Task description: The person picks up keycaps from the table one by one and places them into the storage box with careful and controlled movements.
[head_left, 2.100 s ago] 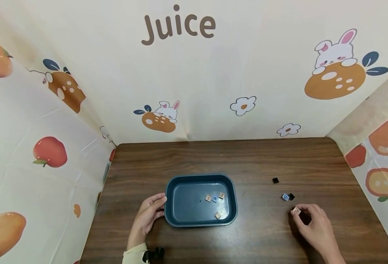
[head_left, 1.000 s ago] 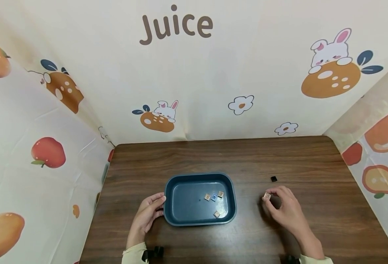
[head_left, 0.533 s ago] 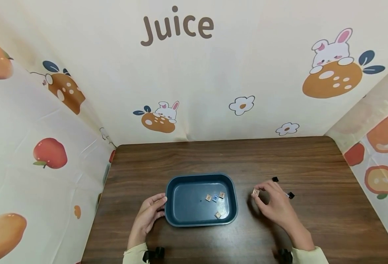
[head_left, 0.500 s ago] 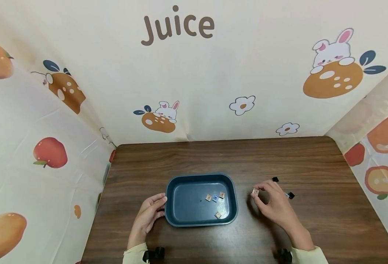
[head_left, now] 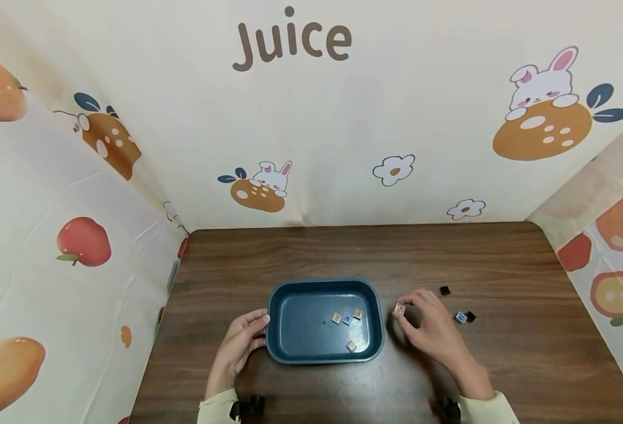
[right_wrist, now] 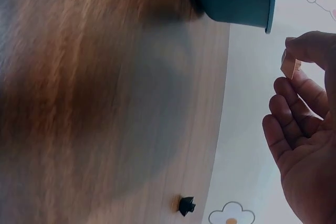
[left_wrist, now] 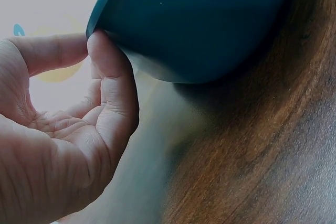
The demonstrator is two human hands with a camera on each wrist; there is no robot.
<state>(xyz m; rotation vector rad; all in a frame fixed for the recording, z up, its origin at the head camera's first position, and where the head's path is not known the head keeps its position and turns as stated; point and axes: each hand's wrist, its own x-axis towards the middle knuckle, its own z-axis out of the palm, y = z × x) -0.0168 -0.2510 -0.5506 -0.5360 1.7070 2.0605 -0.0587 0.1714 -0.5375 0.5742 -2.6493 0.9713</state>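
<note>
A blue rectangular tray (head_left: pixel 324 360) stands on the table. My left hand (head_left: pixel 239 344) pinches its left rim between thumb and index finger; the left wrist view shows the same grip on the tray wall (left_wrist: pixel 210 19). My right hand (head_left: pixel 430 327) is just right of the tray, apart from it. It pinches a small beige square block (head_left: pixel 400 309) with a raised square face between thumb and index finger. In the right wrist view the block (right_wrist: pixel 289 65) is held below the tray rim, other fingers loosely bent. Inside the tray lie beige blocks (head_left: pixel 351 347) and a blue block (head_left: pixel 347 318).
On the wooden table (head_left: pixel 248 253), right of the tray, lie a black block (head_left: pixel 445 290) and a blue-and-white block (head_left: pixel 461 317) touching another black block (head_left: pixel 471 317). A printed cloth (head_left: pixel 332 118) stands behind the table and along both sides.
My right hand has lifted the beige block from the table's right side and carried it left towards the tray. My left hand and the tray have stayed in place.
</note>
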